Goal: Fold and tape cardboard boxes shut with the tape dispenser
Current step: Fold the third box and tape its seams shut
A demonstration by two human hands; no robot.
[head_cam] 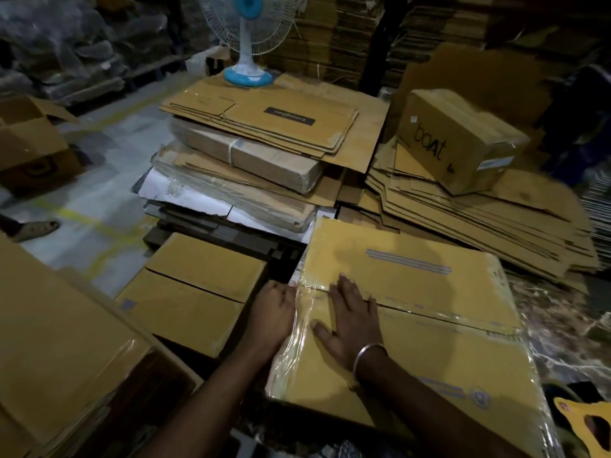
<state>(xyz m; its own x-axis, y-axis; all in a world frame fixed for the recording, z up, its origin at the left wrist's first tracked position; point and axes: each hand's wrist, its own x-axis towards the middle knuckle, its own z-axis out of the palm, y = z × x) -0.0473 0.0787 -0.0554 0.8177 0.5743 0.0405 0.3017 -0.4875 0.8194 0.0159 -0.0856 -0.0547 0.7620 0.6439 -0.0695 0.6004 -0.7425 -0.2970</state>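
A large closed cardboard box [429, 332] lies in front of me, its two top flaps meeting in a seam. Clear tape [299, 322] runs along the box's left edge and over the seam's left end. My right hand [350, 320] rests flat on the box top, fingers spread, beside that tape. My left hand [272, 307] is curled against the box's left side at the taped edge. A yellow object [585, 424], possibly the tape dispenser, shows at the bottom right corner.
A second closed box [195, 292] stands left of the one under my hands. Stacks of flattened cartons [261, 133] fill the area beyond, with a table fan [248, 38] on them and a "boAt" box [459, 140] at right. Someone's foot [34, 229] is at far left.
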